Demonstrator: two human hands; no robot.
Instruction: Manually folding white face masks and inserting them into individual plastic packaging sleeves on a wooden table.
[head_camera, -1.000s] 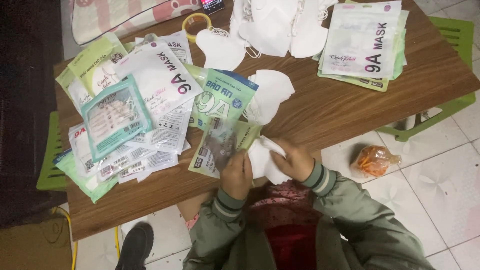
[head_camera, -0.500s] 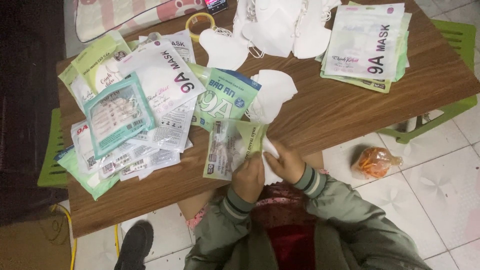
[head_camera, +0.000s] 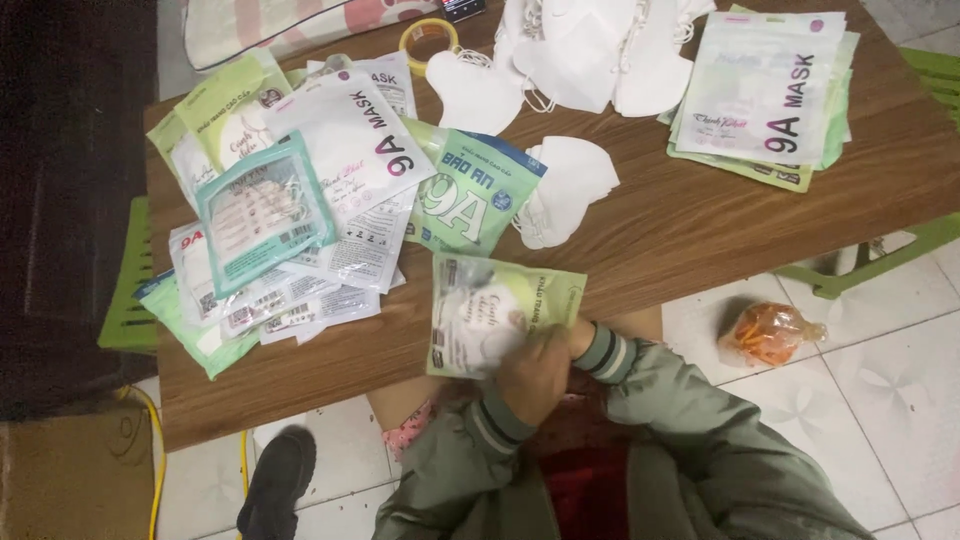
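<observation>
Nearest the camera, both hands meet at the right edge of a pale green mask packet, which lies at the near edge of the wooden worktop. The left hand is clamped on the packet's lower right corner; the right hand sits just behind it, mostly hidden, fingers closed against the same edge. Further back lies a loose white mask, with a spread of filled packets to the left. At the far edge sit a heap of white masks, a stack of empty packets and a tape roll.
</observation>
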